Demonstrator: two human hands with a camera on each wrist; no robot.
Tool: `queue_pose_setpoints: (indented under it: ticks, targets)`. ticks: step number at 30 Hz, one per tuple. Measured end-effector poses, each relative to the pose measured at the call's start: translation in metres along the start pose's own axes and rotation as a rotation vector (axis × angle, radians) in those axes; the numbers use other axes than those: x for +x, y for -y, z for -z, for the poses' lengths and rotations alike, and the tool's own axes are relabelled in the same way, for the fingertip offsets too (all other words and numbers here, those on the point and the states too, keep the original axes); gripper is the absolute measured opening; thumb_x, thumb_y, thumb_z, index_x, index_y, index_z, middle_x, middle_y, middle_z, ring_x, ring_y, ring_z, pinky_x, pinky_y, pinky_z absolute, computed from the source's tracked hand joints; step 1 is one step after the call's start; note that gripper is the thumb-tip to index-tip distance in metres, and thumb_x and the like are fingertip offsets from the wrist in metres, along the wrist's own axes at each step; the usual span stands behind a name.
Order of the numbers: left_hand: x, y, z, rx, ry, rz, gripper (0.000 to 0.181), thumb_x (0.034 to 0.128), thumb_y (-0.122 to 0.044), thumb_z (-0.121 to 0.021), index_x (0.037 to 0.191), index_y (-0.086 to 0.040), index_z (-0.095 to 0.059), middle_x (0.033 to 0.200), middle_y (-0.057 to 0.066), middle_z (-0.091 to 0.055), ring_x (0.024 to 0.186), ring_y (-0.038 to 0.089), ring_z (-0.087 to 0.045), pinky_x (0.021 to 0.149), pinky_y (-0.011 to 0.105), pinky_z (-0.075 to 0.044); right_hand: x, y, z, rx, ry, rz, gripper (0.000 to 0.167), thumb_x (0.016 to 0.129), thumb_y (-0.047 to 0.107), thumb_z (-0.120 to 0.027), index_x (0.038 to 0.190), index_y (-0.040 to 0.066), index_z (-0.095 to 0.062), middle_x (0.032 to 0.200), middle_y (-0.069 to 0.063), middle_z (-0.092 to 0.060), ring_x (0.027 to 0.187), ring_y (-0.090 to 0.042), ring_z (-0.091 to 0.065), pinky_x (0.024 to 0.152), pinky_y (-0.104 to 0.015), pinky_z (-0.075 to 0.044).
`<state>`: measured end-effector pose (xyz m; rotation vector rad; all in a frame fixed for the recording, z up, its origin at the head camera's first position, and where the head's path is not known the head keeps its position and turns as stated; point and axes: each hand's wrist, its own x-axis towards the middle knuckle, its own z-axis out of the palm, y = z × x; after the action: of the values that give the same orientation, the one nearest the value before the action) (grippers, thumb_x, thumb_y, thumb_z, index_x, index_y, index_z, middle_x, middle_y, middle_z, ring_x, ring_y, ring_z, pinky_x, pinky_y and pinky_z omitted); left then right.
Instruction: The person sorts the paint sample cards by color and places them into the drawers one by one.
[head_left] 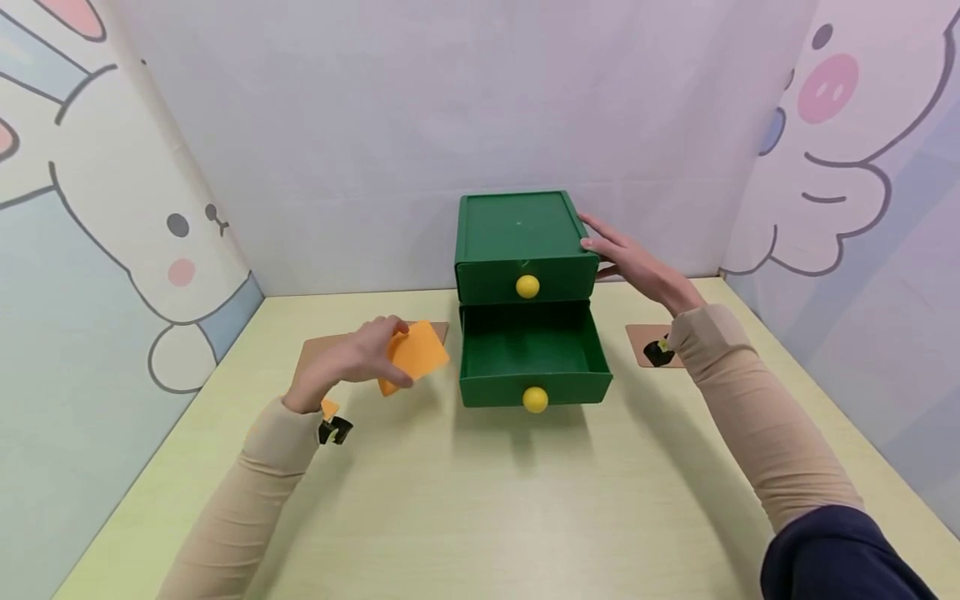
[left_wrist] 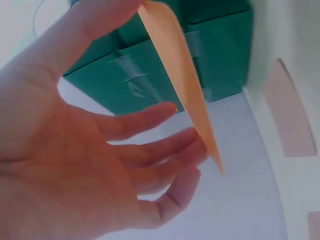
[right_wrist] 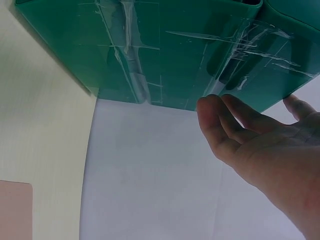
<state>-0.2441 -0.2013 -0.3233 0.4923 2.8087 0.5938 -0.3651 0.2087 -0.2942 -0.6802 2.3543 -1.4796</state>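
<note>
A green two-tier drawer unit (head_left: 517, 221) stands against the back wall. Its lower drawer (head_left: 487, 390) is pulled out, while the upper drawer (head_left: 487, 282) is closed; each has a round yellow knob. To the left of it, my left hand (head_left: 356, 354) holds a thin orange square sheet (head_left: 420, 352) above the table, thumb on one edge and fingers at the other. The sheet (left_wrist: 182, 75) bows slightly in the left wrist view. My right hand (head_left: 633, 258) rests against the unit's right side, thumb at the top edge and fingertips on the taped side panel (right_wrist: 175, 65).
A brown mat (head_left: 318, 346) lies on the table behind my left hand. Another brown mat (head_left: 642, 337) is partly hidden under my right wrist. White cloth (head_left: 360, 208) backs the table (head_left: 480, 517), and printed cartoon panels (head_left: 97, 333) border both sides.
</note>
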Motion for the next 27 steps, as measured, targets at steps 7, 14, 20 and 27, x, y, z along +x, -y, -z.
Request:
queue_pose_setpoints:
  ticks: [7, 14, 20, 27]
  targets:
    - [-0.008, -0.016, 0.016, -0.068, -0.035, -0.178, 0.068, 0.0740, -0.022, -0.080, 0.131, -0.001, -0.049, 0.131, 0.017, -0.051, 0.111, 0.030, -0.049, 0.098, 0.046, -0.045, 0.000, 0.002, 0.000, -0.005, 0.003, -0.001, 0.063, 0.100, 0.050, -0.040, 0.153, 0.046, -0.006, 0.164, 0.002, -0.008, 0.146, -0.033, -0.027, 0.109, -0.058, -0.034]
    - [-0.002, -0.042, 0.022, -0.004, -0.031, -0.319, 0.065, 0.0746, -0.027, -0.080, 0.130, -0.009, -0.053, 0.138, 0.011, -0.048, 0.114, 0.028, -0.049, 0.097, 0.046, -0.044, 0.001, 0.001, 0.000, -0.001, -0.003, -0.007, 0.063, 0.101, 0.049, -0.040, 0.153, 0.046, -0.005, 0.164, 0.002, -0.006, 0.146, -0.033, -0.026, 0.109, -0.059, -0.034]
    - [0.008, -0.058, 0.021, 0.071, 0.005, -0.381, 0.063, 0.0756, -0.030, -0.078, 0.131, -0.009, -0.055, 0.135, 0.010, -0.050, 0.118, 0.028, -0.046, 0.098, 0.050, -0.038, 0.002, 0.001, 0.000, -0.010, -0.012, -0.009, 0.062, 0.100, 0.051, -0.040, 0.152, 0.048, -0.006, 0.164, 0.000, -0.007, 0.146, -0.034, -0.026, 0.109, -0.059, -0.033]
    - [0.018, -0.072, 0.017, 0.099, 0.028, -0.404, 0.063, 0.0765, -0.033, -0.077, 0.130, -0.009, -0.056, 0.137, 0.010, -0.050, 0.125, 0.027, -0.044, 0.102, 0.051, -0.033, 0.001, 0.001, -0.001, -0.004, -0.010, -0.012, 0.063, 0.100, 0.052, -0.041, 0.152, 0.048, -0.006, 0.164, 0.003, -0.007, 0.146, -0.033, -0.026, 0.110, -0.059, -0.033]
